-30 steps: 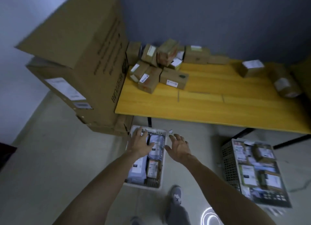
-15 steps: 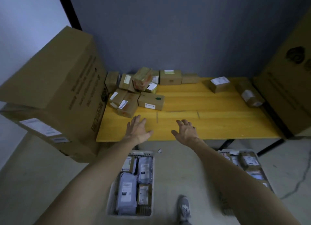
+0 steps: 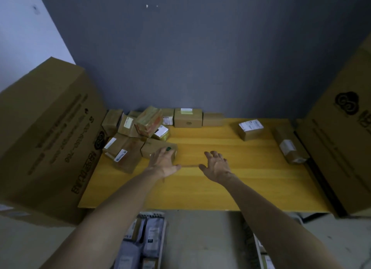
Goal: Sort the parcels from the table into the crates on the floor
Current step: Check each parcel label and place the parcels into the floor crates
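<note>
Several brown cardboard parcels are piled at the back left of the yellow wooden table [image 3: 200, 188]. My left hand [image 3: 163, 162] lies with straight fingers on the nearest one, a flat brown box with a green mark [image 3: 154, 147]. My right hand [image 3: 215, 165] hovers over the bare tabletop to the right of it, fingers spread and slightly bent, holding nothing. Two more parcels sit apart at the right: a white-labelled box [image 3: 251, 129] and a long box [image 3: 290, 146]. On the floor below, a white crate [image 3: 163, 238] holds grey bags; a second crate [image 3: 259, 252] shows at the lower right.
A big cardboard carton [image 3: 46, 140] leans against the table's left end, and another large carton [image 3: 345, 140] stands at its right end. A dark blue wall closes off the back. Grey floor lies between the two crates.
Both hands rose from the left crate and reached forward over the table. My left hand has come down on the green-marked box; my right hand moved out beside it.
</note>
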